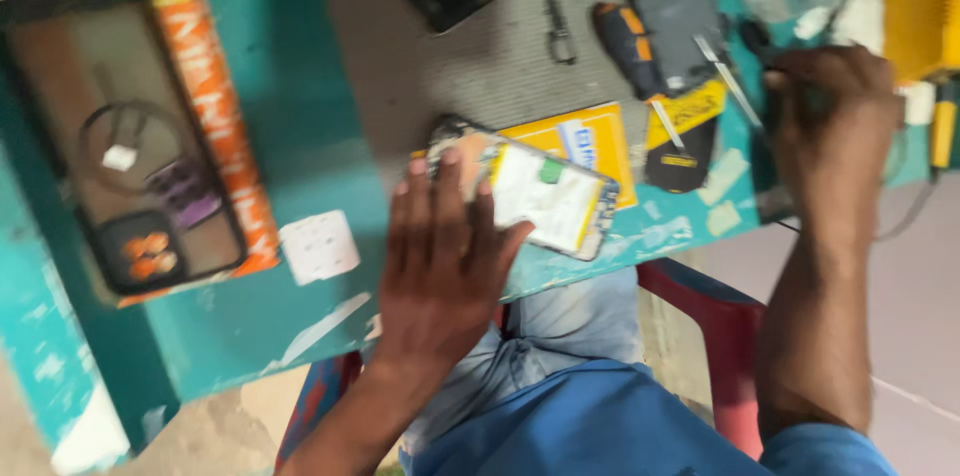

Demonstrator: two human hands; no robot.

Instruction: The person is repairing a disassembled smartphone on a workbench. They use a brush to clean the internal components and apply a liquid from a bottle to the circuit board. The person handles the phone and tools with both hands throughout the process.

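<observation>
An opened phone with its back off lies on the teal table near the front edge, partly over a yellow card. My left hand lies flat with fingers spread, pressing on the phone's left end. My right hand is at the table's right side, closed around a thin dark tool; the picture is blurred there.
A grey work mat carries a small pair of tweezers, an orange-handled tool and a dark phone part. A phone-case package lies left, a white square beside it. A red chair is below.
</observation>
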